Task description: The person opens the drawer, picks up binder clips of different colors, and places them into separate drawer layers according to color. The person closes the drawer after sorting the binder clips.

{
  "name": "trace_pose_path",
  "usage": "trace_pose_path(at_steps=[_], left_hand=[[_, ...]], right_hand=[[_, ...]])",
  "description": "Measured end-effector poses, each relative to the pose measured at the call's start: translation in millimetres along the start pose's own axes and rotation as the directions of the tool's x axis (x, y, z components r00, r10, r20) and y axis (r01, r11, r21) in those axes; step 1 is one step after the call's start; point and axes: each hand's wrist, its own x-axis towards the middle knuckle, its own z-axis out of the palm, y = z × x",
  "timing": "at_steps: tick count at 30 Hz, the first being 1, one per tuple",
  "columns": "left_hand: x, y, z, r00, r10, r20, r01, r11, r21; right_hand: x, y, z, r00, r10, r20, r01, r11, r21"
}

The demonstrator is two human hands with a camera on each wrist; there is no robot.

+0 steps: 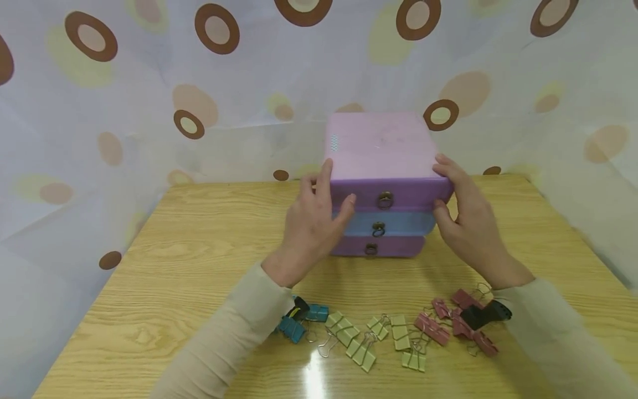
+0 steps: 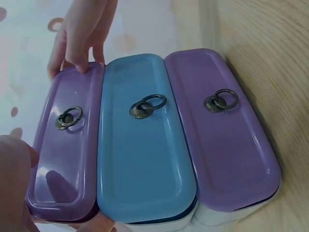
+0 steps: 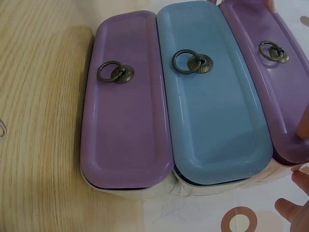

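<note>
The three-drawer chest [image 1: 381,144] is set on the far part of the wooden table [image 1: 199,266], right of centre, beyond scattered teal binder clips [image 1: 291,329], yellow binder clips [image 1: 342,328] and red binder clips [image 1: 432,329]. It is grasped at top-drawer height from both sides: by the left hand [image 1: 311,224], its thumb placed before the front's left part, and by the right hand [image 1: 471,227], fingers bent round the right corner. The glossy shell is judged stiff, rather slippery and of modest weight; its material cannot be told. A hold low on both side walls would be preferred; if tipped, drawers could slide out, and the ring pulls [image 2: 139,110] are suited only to drawing these.
</note>
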Motion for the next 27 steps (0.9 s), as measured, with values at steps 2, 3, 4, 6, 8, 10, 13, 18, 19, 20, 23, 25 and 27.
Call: trace_pose_path(at_steps=[2,3,4,6,8,10,13,18,19,20,23,25,27], left_hand=[[0.8,-2.4,-2.1,0.999,-0.004,0.036,0.005,1.0,-0.014],[1.0,-3.8,-3.3,0.998,-0.006,0.059,0.007,1.0,-0.025],[1.0,-5.1,-4.8,0.997,-0.008,0.081,0.011,0.999,-0.036],[1.2,-7.8,-8.0,0.991,-0.013,0.13,0.022,0.998,-0.067],[1.4,-10.3,-11.1,0.986,-0.014,0.169,0.031,0.995,-0.096],[1.8,-12.5,-13.9,0.981,-0.012,0.196,0.037,0.991,-0.127],[2.7,-15.5,-15.9,0.976,0.01,0.215,0.027,0.985,-0.169],[5.6,-19.5,-17.4,0.971,0.046,0.233,0.01,0.972,-0.234],[6.4,-20.4,-17.7,0.971,0.051,0.235,0.008,0.97,-0.244],[7.4,-21.1,-18.1,0.97,0.055,0.238,0.006,0.969,-0.249],[11.5,-23.4,-20.5,0.972,0.074,0.221,-0.015,0.966,-0.258],[16.1,-25.1,-23.3,0.977,0.109,0.185,-0.057,0.963,-0.263],[21.8,-26.4,-26.7,0.976,0.164,0.144,-0.122,0.956,-0.266]], right_hand=[[0.9,1,2,1.0,-0.019,0.002,0.019,1.0,0.016],[1.0,2,3,1.0,-0.027,0.005,0.027,0.999,0.026],[0.9,2,4,0.999,-0.036,0.009,0.036,0.999,0.038],[1.0,3,3,0.999,-0.045,0.02,0.044,0.997,0.062],[1.1,4,3,0.998,-0.045,0.035,0.042,0.996,0.079],[1.6,4,2,0.998,-0.048,0.042,0.044,0.994,0.096],[2.8,4,1,0.998,-0.048,0.044,0.043,0.992,0.118],[5.5,2,-4,0.997,-0.039,0.067,0.031,0.992,0.123],[6.2,2,-6,0.996,-0.038,0.078,0.029,0.993,0.114],[6.6,2,-6,0.995,-0.04,0.087,0.031,0.994,0.107],[8.6,-1,-9,0.994,-0.042,0.106,0.034,0.996,0.077],[9.9,-5,-10,0.995,-0.047,0.089,0.042,0.998,0.052],[11.3,-13,-11,0.997,-0.067,0.046,0.066,0.997,0.028]])
